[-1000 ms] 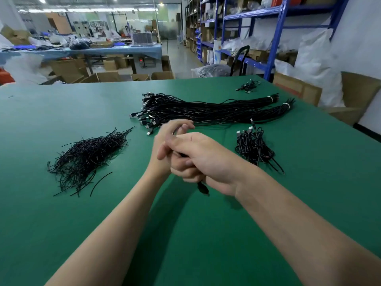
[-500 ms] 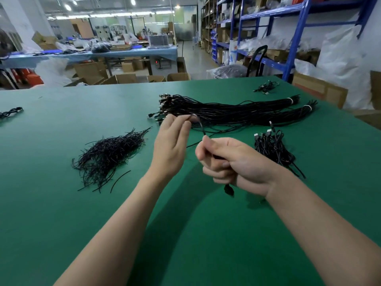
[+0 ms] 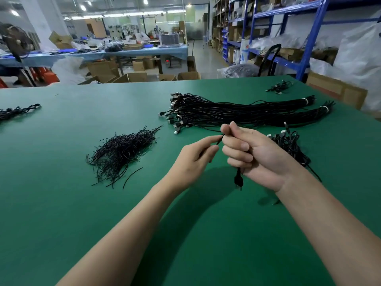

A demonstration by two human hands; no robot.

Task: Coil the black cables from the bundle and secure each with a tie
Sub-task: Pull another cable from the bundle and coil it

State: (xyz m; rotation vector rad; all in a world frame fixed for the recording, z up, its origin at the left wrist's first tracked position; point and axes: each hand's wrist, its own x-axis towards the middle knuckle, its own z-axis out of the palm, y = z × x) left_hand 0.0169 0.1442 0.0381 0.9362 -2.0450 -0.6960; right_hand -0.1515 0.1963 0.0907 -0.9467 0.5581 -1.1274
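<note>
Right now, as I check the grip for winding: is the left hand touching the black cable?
Touching. The head view shows the left hand pinching the short end of the black cable beside the right hand, which grips the rest.

Matt green bench (image 3: 61,203), smooth cover, matt black plastic-sheathed cables (image 3: 237,112) with shiny metal plug tips, thin black ties (image 3: 121,151), brown cardboard boxes (image 3: 136,76), glossy blue metal shelving (image 3: 311,38)

Green table (image 3: 61,203): cable bundle (image 3: 237,112), ties pile (image 3: 121,153), coiled cables (image 3: 288,145).
</note>
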